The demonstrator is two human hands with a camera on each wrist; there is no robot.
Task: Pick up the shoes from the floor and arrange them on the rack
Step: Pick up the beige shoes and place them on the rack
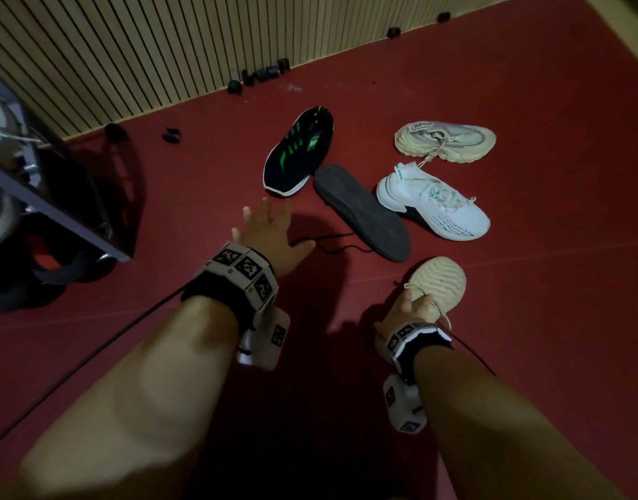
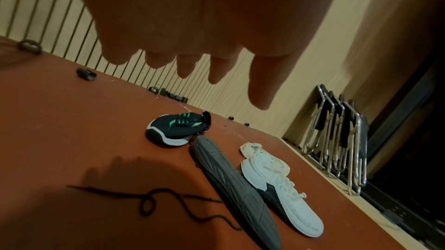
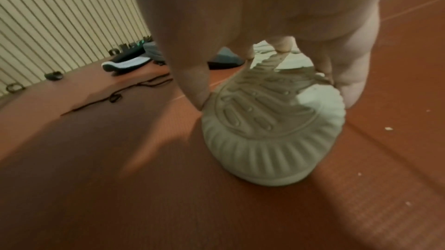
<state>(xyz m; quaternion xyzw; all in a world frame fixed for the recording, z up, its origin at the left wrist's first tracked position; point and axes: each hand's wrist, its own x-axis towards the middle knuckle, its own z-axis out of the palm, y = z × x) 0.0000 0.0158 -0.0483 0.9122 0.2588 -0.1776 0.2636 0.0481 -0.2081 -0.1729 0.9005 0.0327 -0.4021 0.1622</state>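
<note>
Several shoes lie on the red floor. My right hand (image 1: 413, 306) grips a cream shoe (image 1: 441, 283) lying sole-up; thumb and fingers clasp its sides (image 3: 272, 120). My left hand (image 1: 270, 229) hovers open, fingers spread, above the floor, short of the black-and-green shoe (image 1: 298, 151) (image 2: 178, 130). Beside that shoe lies a dark shoe sole-up (image 1: 361, 211) (image 2: 236, 187) with a loose black lace (image 2: 154, 200). Further right are a white sneaker (image 1: 435, 202) (image 2: 277, 183) and a cream sneaker (image 1: 445, 140). The rack (image 1: 46, 200) stands at the left edge.
A slatted wall (image 1: 148, 48) borders the floor at the back, with small black objects (image 1: 263, 74) along its base. Dark bags or straps (image 1: 57, 272) lie under the rack. Folded metal chairs (image 2: 337, 139) lean against the wall to the right in the left wrist view.
</note>
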